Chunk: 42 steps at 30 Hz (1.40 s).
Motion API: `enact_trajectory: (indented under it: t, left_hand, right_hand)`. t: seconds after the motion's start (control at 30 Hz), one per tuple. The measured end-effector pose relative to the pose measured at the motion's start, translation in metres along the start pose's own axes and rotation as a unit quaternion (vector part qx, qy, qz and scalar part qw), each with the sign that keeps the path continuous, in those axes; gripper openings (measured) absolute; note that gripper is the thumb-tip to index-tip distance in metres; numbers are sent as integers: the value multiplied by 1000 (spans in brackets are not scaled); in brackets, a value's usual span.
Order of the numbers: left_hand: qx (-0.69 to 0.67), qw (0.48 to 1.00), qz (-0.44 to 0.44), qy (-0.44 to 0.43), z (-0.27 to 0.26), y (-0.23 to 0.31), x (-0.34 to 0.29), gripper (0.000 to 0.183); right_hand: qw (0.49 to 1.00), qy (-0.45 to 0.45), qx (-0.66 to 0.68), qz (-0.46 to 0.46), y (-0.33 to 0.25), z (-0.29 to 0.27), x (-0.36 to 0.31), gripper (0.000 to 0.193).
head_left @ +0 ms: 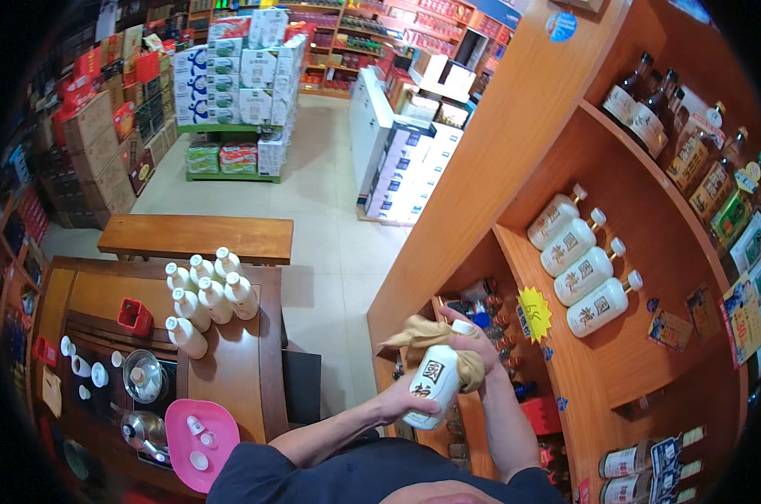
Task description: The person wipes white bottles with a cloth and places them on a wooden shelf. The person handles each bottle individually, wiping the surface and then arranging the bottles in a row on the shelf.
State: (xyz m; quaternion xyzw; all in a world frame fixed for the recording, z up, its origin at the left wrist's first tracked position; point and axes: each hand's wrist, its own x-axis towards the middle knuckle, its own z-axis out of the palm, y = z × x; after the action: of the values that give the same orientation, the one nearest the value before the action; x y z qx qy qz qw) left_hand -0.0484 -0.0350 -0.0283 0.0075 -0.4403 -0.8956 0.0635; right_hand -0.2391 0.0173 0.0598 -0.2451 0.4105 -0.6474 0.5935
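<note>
White bottle [433,382], tan cloth [471,370] (partly hiding it)

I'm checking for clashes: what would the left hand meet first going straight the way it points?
First, the white bottle held in the left hand; beyond it, probably the tan cloth at the right hand, though depth is unclear.

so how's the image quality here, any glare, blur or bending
In the head view, the right shelf bows toward the rim and the corners go black; the white box up top is nearly washed out; the lid glints; the left cartons look dim; the held bottle looks fairly sharp, the far shelves softer.
</note>
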Motion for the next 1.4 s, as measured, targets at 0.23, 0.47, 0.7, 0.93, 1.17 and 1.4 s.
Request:
enact_trajectory:
  t: [0.23,0.47,0.7,0.93,1.17,1.4]
  left_hand:
    - [-333,889,-8,-314,-2,-8,-9,103]
    - [197,946,171,191,8,29,-12,95]
    - [-74,980,171,66,15,41,-12,83]
    - [-53,936,305,168,14,62,7,88]
    - [-64,983,152,84,34,26,7,91]
    - [-451,863,-13,-226,46,-5,11,101]
  right_hand:
    - [990,-143,-4,-11,-6,36,3,69]
    - [899,57,-390,-189,-22,65,20,51]
    - [944,-4,-186,-273,-7,61,13,61]
    - [669,53,-594,-443,61,78,-53,88]
    - [912,10,-285,-296,-11,47,-16,87]
    - [987,-119,-59,-90,-34,14,2,33]
